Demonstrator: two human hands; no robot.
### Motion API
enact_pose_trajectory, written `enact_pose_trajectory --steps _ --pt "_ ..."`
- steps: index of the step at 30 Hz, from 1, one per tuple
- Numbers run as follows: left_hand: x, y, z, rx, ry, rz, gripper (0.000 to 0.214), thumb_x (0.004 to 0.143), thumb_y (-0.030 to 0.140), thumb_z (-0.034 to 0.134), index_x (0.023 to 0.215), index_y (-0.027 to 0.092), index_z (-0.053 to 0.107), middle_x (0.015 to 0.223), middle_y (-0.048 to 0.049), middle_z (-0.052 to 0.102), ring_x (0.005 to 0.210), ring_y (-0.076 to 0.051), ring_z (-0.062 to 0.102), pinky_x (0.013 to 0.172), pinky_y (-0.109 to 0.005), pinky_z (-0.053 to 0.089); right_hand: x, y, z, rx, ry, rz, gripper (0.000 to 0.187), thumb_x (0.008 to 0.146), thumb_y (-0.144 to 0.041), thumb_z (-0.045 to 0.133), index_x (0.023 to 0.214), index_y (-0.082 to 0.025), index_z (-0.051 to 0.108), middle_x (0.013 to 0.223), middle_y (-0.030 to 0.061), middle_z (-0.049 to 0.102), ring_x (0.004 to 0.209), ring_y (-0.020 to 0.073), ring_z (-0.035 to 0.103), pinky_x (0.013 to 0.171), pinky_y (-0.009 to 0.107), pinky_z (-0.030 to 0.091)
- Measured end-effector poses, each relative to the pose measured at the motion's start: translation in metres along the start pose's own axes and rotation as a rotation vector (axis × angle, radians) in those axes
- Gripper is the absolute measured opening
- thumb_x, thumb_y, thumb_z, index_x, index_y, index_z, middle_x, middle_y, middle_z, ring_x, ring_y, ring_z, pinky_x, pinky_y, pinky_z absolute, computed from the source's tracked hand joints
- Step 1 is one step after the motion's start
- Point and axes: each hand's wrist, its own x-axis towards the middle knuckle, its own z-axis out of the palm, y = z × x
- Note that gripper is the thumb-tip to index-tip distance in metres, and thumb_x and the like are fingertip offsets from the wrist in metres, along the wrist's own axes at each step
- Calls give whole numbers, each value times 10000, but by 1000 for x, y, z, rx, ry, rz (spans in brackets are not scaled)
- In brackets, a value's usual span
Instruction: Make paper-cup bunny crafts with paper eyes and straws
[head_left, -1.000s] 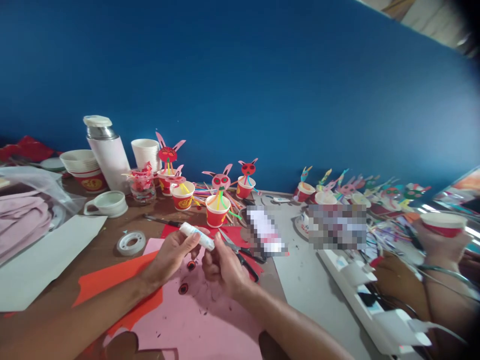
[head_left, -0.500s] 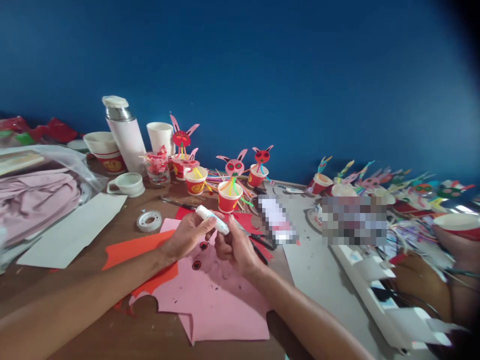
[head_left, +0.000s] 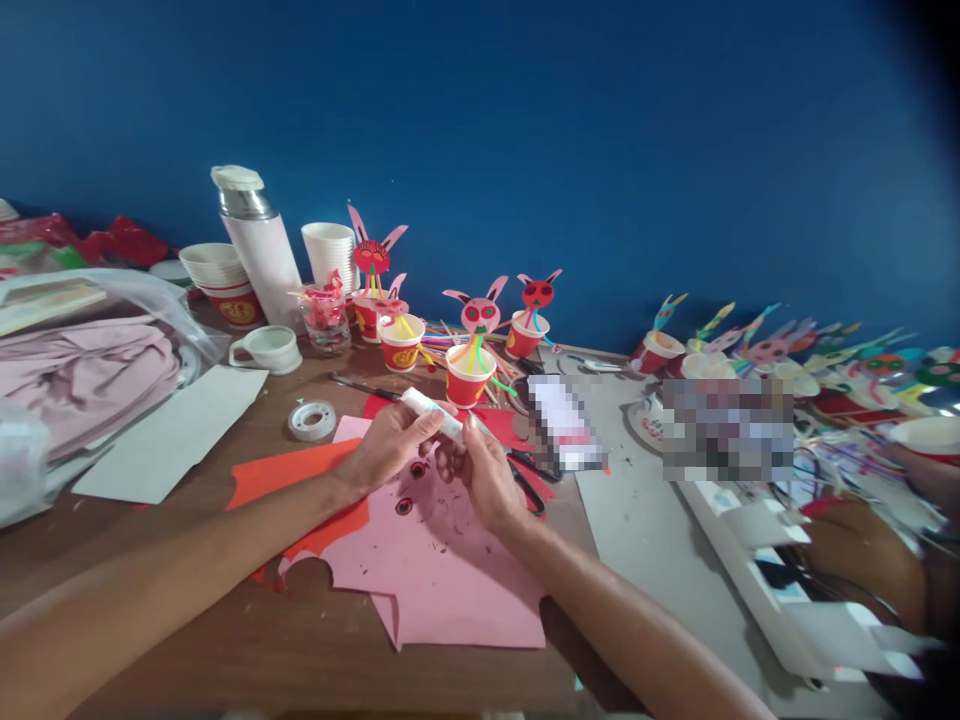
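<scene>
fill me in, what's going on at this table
A person holds a white tube in both hands, the left hand towards one end and the right hand at the other. Below lies pink paper with two small round cutouts on it, partly over orange paper. Scissors lie beside the right hand. Beyond stand red cups with paper figures in them.

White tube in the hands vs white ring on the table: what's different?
Shape: the white tube is long and narrow; the white ring is round with a hole.
Support: the tube is held by the left hand and right hand; the ring rests on the table.
Pose: the tube is slanted; the ring lies flat.
Shared: both are whitish.
</scene>
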Motion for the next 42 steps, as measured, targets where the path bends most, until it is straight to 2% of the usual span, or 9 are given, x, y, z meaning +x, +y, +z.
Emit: enact_pose_trajectory --steps 4,7,10,12,16,22,35,38,42 --pt "2 1 0 46 -57 -17 318 773 382 630 948 122 684 571 24 549 523 -98 477 510 -221 386 1 -1 -1 46 -6 -128 249 824 -435 603 808 -187 577 640 -21 568 547 101 484 542 233 370" --pt "4 6 -3 48 -159 -41 313 758 326 656 1011 143 666 682 2 610 584 -111 516 545 -230 427 5 -5 -4 129 16 -157 217 818 -393 615 793 -183 568 636 -29 564 548 91 482 542 222 372" --pt "4 8 -15 110 -158 -50 320 761 285 654 1060 173 638 828 -27 648 645 -126 550 582 -241 451 9 -13 -8 233 38 -159 201 815 -378 613 781 -196 535 643 -31 568 561 92 497 537 214 374" --pt "1 6 -28 293 -174 -19 262 788 286 621 1026 182 654 899 -52 663 706 -154 584 625 -256 461 11 -18 -12 282 56 -163 202 816 -385 609 811 -200 527 674 -18 588 578 100 519 528 211 379" --pt "-8 4 -49 798 -390 140 213 849 275 538 951 209 713 1019 -72 654 918 -221 597 823 -324 441 14 -23 -17 322 65 -165 216 801 -383 625 826 -188 535 701 7 615 584 107 543 523 211 403" --pt "-10 -4 -46 1221 -585 360 311 915 227 397 1003 212 695 1075 -78 626 973 -210 574 867 -330 429 14 -15 -14 318 4 -147 203 806 -358 621 755 -184 530 620 -15 589 521 92 515 482 196 384" --pt "-10 -20 -40 1131 -431 478 298 912 220 410 842 198 698 887 -56 654 839 -166 608 785 -270 456 12 -12 -13 255 -46 -156 196 814 -331 611 724 -177 527 614 -29 583 493 77 491 467 192 362" --pt "-11 -20 -37 1043 -336 414 238 886 252 457 886 194 689 898 -52 663 824 -171 612 766 -273 460 13 -13 -15 238 -20 -192 136 803 -299 615 791 -177 556 637 -24 607 529 92 556 490 195 392" --pt "-12 -10 -29 856 -157 187 241 867 285 460 858 163 667 807 -30 661 686 -142 592 632 -235 445 13 -20 -16 232 28 -236 131 772 -274 642 822 -190 555 637 -39 618 537 105 604 501 198 428"
